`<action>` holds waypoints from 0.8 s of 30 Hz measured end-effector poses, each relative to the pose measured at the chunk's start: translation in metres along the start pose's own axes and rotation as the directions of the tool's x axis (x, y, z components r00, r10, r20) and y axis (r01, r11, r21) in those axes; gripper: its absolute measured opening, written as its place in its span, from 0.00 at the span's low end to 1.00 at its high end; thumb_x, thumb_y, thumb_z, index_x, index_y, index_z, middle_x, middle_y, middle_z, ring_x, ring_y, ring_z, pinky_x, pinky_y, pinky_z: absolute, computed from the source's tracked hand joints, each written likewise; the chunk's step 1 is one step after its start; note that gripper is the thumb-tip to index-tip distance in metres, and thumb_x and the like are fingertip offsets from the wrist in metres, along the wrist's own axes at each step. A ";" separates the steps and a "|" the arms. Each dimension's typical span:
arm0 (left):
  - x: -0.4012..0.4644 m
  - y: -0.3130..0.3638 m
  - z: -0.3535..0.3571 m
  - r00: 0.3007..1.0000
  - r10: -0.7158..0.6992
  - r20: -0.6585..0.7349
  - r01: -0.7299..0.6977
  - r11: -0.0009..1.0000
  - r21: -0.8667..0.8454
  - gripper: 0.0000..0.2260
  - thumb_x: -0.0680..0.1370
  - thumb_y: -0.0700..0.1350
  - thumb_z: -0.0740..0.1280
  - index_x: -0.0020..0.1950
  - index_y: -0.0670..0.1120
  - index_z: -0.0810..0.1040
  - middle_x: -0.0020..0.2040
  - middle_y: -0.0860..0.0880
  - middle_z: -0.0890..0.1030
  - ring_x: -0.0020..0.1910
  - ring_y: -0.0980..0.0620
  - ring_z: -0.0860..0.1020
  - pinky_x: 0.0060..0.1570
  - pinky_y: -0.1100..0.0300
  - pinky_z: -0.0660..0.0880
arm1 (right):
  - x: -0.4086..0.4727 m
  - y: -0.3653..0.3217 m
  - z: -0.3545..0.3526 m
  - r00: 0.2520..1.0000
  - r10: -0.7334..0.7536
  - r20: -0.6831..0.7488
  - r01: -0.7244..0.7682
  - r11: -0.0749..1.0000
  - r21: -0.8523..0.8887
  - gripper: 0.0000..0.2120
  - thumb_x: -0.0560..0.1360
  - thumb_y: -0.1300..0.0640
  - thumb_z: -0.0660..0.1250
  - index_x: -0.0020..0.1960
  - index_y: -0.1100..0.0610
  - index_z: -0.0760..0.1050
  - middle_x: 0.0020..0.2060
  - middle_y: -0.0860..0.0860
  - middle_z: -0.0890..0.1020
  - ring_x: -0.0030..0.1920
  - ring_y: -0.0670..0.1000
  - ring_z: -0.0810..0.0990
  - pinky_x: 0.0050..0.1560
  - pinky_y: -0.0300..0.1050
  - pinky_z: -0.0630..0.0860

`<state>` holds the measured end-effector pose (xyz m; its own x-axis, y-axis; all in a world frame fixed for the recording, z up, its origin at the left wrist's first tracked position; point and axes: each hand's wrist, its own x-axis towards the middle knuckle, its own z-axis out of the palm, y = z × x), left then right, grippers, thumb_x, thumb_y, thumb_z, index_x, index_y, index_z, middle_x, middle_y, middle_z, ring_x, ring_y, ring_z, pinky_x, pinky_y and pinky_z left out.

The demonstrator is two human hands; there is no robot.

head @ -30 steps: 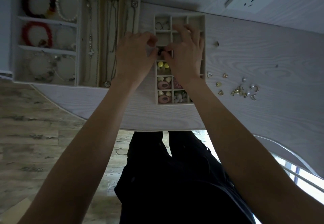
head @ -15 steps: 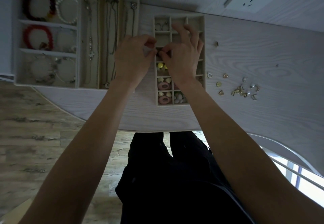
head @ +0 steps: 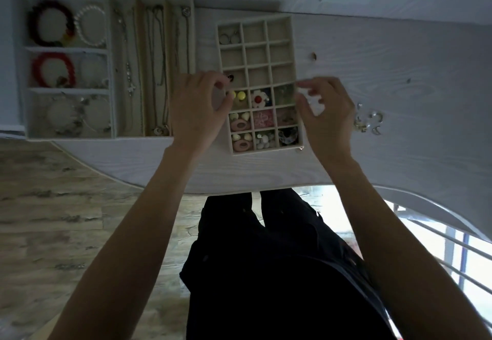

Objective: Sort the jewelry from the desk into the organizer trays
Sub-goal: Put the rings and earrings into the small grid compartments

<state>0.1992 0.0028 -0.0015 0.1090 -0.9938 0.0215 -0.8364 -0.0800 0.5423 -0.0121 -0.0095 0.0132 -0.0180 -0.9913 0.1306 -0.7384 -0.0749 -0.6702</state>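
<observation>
1. My left hand [head: 198,108] and right hand [head: 326,112] hover half-curled beside the grid tray [head: 292,54]; neither visibly holds anything.
2. Loose earrings [head: 368,122] lie right of the tray: light, tiny, slippery, probably best pinched by fingertips.

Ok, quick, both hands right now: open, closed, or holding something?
Left hand: fingers curled at the beige grid tray's left edge; cannot tell if it holds anything.
Right hand: loosely curled beside the tray's right edge, apparently empty.
</observation>
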 end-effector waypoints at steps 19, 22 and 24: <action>-0.006 0.018 0.004 0.951 -0.265 0.161 0.282 0.955 -0.090 0.19 0.76 0.42 0.68 0.67 0.46 0.73 0.59 0.47 0.79 0.50 0.50 0.80 0.57 0.55 0.75 | -0.004 0.073 -0.012 0.969 0.150 0.196 -0.102 0.967 -0.234 0.09 0.72 0.61 0.68 0.53 0.58 0.78 0.51 0.56 0.77 0.49 0.57 0.77 0.45 0.43 0.71; -0.006 0.019 0.004 0.952 -0.265 0.154 0.280 0.956 -0.085 0.18 0.76 0.41 0.68 0.66 0.45 0.74 0.59 0.47 0.79 0.48 0.51 0.80 0.53 0.60 0.75 | -0.007 0.077 -0.019 0.975 0.158 0.156 -0.133 0.978 -0.161 0.09 0.72 0.62 0.69 0.52 0.58 0.79 0.50 0.55 0.78 0.43 0.54 0.80 0.43 0.42 0.71; -0.006 0.021 0.004 0.948 -0.278 0.156 0.294 0.951 -0.095 0.18 0.75 0.41 0.69 0.65 0.44 0.74 0.59 0.48 0.79 0.46 0.53 0.79 0.49 0.64 0.73 | -0.015 0.077 -0.023 0.981 0.144 0.127 -0.130 0.985 -0.112 0.10 0.70 0.63 0.70 0.51 0.59 0.80 0.49 0.55 0.78 0.41 0.51 0.79 0.41 0.43 0.74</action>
<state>0.1790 0.0065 0.0066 0.2517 -0.9318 -0.2615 -0.7123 -0.3613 0.6017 -0.0846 0.0020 -0.0235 -0.0383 -0.9974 -0.0611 -0.8006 0.0672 -0.5954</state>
